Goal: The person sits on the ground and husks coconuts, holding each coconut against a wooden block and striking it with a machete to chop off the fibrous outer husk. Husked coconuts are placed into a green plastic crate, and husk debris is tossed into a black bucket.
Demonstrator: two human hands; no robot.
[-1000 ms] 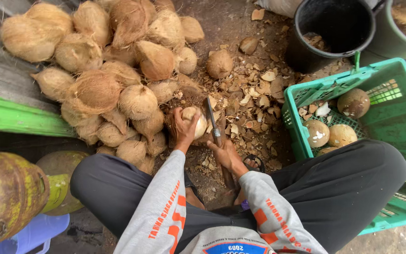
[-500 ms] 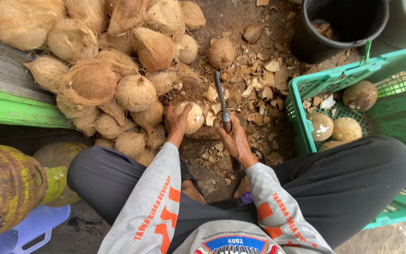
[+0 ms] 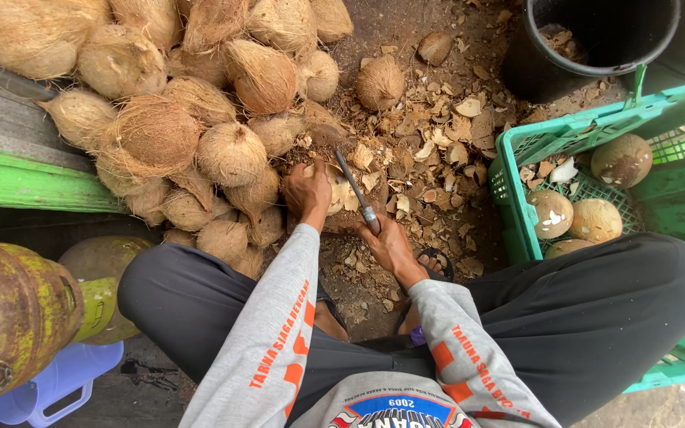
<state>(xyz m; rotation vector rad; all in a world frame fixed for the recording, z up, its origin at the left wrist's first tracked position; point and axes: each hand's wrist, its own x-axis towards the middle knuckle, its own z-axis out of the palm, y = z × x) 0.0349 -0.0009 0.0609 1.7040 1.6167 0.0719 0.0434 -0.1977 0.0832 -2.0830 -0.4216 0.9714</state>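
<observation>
Our two hands at one pale, part-shelled coconut (image 3: 334, 194) on the ground.
Right hand (image 3: 390, 246) grips a dark-bladed knife (image 3: 356, 198); left hand (image 3: 307, 190) clasps the coconut. Beyond: four peeled coconuts in the green plastic crate (image 3: 517, 158), one black bucket (image 3: 596, 40).

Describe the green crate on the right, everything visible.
The green crate is moulded plastic with lattice walls and floor and a solid rim. It sits on the ground at the person's right, beside the black bucket, with the person's right leg lying across its near side. Inside lie four peeled coconuts, pale brown, plus a few shell chips. Its far right side runs out of frame.
</observation>
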